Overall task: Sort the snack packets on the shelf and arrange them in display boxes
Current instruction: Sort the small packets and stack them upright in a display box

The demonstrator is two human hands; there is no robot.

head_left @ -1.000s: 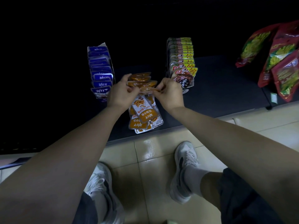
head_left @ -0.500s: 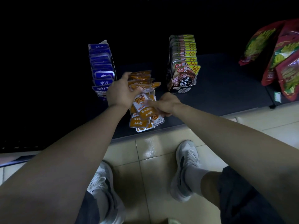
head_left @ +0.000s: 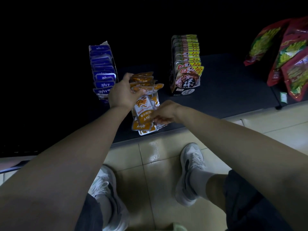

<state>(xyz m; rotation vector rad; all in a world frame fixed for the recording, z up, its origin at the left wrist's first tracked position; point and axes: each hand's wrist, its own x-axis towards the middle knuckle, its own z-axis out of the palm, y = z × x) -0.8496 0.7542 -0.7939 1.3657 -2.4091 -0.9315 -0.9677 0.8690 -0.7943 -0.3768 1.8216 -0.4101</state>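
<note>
The right hand (head_left: 164,112) has dropped away from the left hand (head_left: 124,95) within the last second. A second ago the two met at the near end of the standing orange packets (head_left: 144,81), tucking one in. Now the right is down over the loose orange packets (head_left: 143,125), which lie flat in a heap at the front edge of the shelf (head_left: 233,84). Its fingers curl onto the top packet of the heap and seem to pinch its right edge; the packet still lies flat. The left hand has stayed put, thumb and fingers wrapped round the standing row, clamping it so that it does not fan open. Whether that row sits in a display box is hidden by the hand and the dark.

I read this as one packet filed and the next being fetched. Several loose ones remain, so the orange lot looks only part sorted. The blue packets (head_left: 103,70) to the left and the brown packets (head_left: 185,64) to the right already stand ranked in their boxes, apart from both hands. Red bags (head_left: 286,55) hang at the far right. The next packet will need turning upright and slipping in at the front of the row, with the left hand easing its grip to make room
</note>
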